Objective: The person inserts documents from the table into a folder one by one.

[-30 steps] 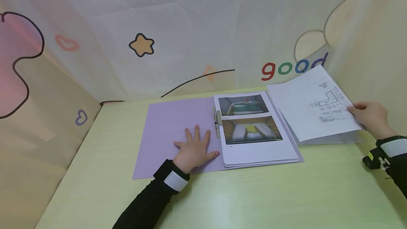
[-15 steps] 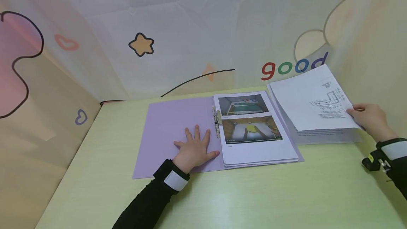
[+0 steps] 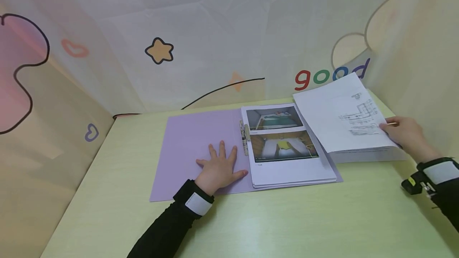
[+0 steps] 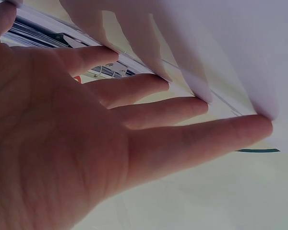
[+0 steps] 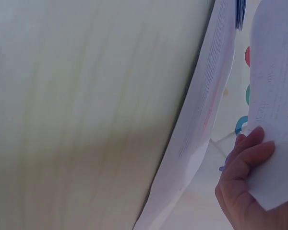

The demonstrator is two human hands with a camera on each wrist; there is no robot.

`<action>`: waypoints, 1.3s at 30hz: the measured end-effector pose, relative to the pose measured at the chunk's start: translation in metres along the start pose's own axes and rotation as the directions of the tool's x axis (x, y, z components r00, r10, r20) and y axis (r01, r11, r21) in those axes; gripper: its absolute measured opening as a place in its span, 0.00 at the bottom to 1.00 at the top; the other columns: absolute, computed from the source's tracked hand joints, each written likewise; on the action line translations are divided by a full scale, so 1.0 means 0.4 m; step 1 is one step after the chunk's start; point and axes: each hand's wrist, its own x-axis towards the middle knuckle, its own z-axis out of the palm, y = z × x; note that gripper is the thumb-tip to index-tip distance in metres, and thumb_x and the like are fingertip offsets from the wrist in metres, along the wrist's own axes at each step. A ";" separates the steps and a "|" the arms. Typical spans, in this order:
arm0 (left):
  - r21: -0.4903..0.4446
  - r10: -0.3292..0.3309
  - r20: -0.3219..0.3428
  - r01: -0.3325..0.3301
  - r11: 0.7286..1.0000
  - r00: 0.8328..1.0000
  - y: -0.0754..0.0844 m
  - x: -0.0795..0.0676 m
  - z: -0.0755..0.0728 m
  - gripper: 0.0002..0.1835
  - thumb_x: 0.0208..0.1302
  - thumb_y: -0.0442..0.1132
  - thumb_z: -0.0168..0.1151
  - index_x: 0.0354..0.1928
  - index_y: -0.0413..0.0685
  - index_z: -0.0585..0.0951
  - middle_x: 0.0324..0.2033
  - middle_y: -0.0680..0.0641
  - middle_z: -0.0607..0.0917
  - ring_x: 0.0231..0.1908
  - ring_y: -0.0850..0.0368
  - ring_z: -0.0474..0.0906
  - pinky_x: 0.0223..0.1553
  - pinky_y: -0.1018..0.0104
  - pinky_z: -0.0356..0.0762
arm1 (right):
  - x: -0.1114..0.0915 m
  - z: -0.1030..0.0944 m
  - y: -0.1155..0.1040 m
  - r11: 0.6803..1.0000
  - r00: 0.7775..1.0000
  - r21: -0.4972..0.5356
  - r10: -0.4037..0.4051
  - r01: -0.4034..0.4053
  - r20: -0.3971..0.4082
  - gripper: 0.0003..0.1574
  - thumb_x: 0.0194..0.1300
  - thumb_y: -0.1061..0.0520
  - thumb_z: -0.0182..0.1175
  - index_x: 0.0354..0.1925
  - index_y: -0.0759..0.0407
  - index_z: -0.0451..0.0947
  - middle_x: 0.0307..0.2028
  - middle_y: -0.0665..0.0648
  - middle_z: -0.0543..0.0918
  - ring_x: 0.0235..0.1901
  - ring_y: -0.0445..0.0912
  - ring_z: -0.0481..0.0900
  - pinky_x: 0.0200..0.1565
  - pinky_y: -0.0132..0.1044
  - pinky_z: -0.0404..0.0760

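Observation:
An open purple folder (image 3: 190,142) lies on the table, its metal clip (image 3: 245,138) at the spine. Fingers spread, my left hand (image 3: 216,172) rests flat on the folder's left cover; the left wrist view shows its fingertips touching the pale surface. Printed pages with two photos (image 3: 294,172) lie on the folder's right side. My right hand (image 3: 405,132) pinches the right edge of a white sheet with a line drawing (image 3: 333,122), tilted and raised above other paper (image 3: 373,155). In the right wrist view, fingers (image 5: 249,158) curl at the sheet's corner (image 5: 276,184).
The pale yellow-green table (image 3: 251,226) stretches in front of the folder. Behind stands a white printed curtain (image 3: 215,23) with a star and the word "good". The sheet's far corner reaches up in front of that lettering.
My right hand has shifted left, carrying the sheet over toward the folder; its left edge now overlaps the folder's right edge more. The left hand has stayed where it was.

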 end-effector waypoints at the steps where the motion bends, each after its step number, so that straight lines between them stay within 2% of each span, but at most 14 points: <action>1: -0.001 -0.001 0.001 0.001 1.000 1.000 0.000 0.000 0.000 0.46 0.60 0.74 0.42 0.73 0.54 0.58 0.70 0.33 0.55 0.65 0.24 0.50 0.39 0.23 0.63 | -0.002 0.002 -0.005 1.000 1.000 -0.001 -0.008 0.008 -0.001 0.35 0.72 0.47 0.46 0.55 0.81 0.62 0.49 0.82 0.68 0.42 0.66 0.70 0.33 0.42 0.67; 14: -0.003 -0.003 0.006 0.003 1.000 1.000 0.000 0.000 0.002 0.46 0.60 0.74 0.42 0.73 0.55 0.57 0.70 0.33 0.54 0.65 0.24 0.51 0.39 0.23 0.63 | -0.004 0.046 -0.042 0.999 0.999 0.019 -0.038 0.038 -0.016 0.31 0.71 0.52 0.48 0.56 0.80 0.61 0.48 0.81 0.68 0.44 0.66 0.70 0.35 0.43 0.68; 21: -0.008 -0.005 0.017 0.005 1.000 1.000 -0.001 0.000 0.001 0.46 0.60 0.74 0.42 0.73 0.55 0.56 0.70 0.33 0.54 0.65 0.24 0.50 0.39 0.23 0.63 | -0.001 0.069 -0.058 0.998 0.998 0.015 -0.064 0.064 0.012 0.31 0.71 0.53 0.48 0.57 0.80 0.60 0.48 0.80 0.68 0.43 0.66 0.69 0.35 0.44 0.69; 27: -0.016 -0.003 0.017 0.004 1.000 1.000 -0.002 0.000 0.000 0.46 0.60 0.74 0.42 0.73 0.55 0.57 0.70 0.33 0.53 0.65 0.24 0.50 0.39 0.23 0.62 | -0.003 0.087 -0.080 0.995 0.994 0.011 -0.102 0.101 0.038 0.30 0.70 0.55 0.48 0.57 0.80 0.60 0.48 0.80 0.68 0.44 0.66 0.68 0.40 0.49 0.69; 39: -0.027 -0.008 0.015 0.008 1.000 1.000 0.000 0.000 0.000 0.46 0.60 0.74 0.43 0.73 0.54 0.57 0.70 0.33 0.53 0.65 0.24 0.49 0.40 0.23 0.62 | -0.020 0.112 -0.131 0.992 0.988 0.032 -0.127 0.125 0.082 0.31 0.71 0.55 0.48 0.60 0.79 0.58 0.50 0.80 0.67 0.45 0.65 0.67 0.43 0.53 0.68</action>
